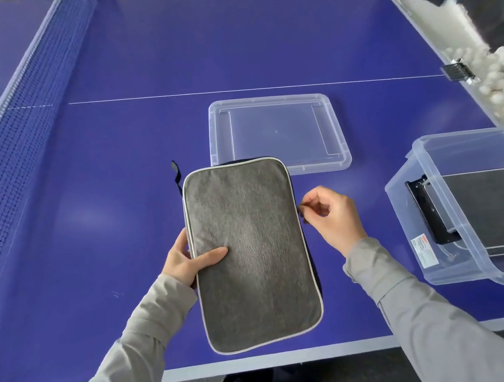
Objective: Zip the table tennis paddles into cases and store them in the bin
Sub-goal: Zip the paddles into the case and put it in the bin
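Head view: grey felt-like paddle case (252, 254), rectangular with rounded corners and pale piping, held above the blue table (116, 182). Left hand (186, 259) grips its edge, thumb on top; right hand (331, 216) pinches the zipper pull (301, 207).

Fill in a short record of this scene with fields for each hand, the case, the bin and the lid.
left hand: grips the grey case's left edge, thumb on top
right hand: pinches the zip pull at the case's right edge
grey case: held above the table edge
bin: at right, another case inside
lid: flat on the table, behind the case
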`<act>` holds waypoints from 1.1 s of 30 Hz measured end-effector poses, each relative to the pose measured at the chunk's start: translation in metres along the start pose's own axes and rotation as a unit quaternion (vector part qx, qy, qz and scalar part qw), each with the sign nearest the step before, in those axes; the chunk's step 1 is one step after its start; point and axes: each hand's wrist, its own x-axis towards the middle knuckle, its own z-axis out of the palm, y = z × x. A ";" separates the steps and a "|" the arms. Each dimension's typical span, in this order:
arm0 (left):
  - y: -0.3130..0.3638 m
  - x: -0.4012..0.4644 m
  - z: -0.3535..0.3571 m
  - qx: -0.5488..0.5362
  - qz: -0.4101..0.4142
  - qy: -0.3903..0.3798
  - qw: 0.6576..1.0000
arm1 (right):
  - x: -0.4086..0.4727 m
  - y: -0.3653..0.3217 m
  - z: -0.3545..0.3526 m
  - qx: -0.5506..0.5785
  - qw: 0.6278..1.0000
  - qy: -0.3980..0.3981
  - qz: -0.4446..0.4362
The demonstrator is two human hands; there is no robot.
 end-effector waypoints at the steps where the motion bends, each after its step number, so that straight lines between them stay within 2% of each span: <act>1: 0.002 0.000 -0.001 0.008 0.006 -0.010 1.000 | 0.002 -0.003 -0.001 0.007 1.000 0.001 0.005; 7: 0.018 0.003 -0.009 0.063 0.042 -0.050 0.996 | 0.010 -0.014 -0.003 0.061 0.998 -0.010 0.029; 12: 0.025 0.000 -0.017 0.151 0.054 -0.092 0.983 | 0.028 -0.026 -0.017 0.113 0.993 0.022 0.035; 17: 0.035 -0.001 -0.018 0.232 0.071 -0.104 0.965 | 0.032 -0.033 -0.025 0.058 0.998 -0.025 0.025; 22: 0.053 -0.003 -0.015 0.355 0.094 -0.106 0.924 | 0.027 -0.044 -0.018 -0.010 0.999 -0.040 -0.008; 27: 0.073 -0.003 -0.010 0.476 0.124 -0.084 0.866 | 0.021 -0.050 -0.014 -0.039 0.998 -0.033 -0.043; 33: 0.091 -0.003 -0.008 0.547 0.136 -0.093 0.821 | 0.019 -0.052 -0.013 -0.024 0.998 -0.028 -0.050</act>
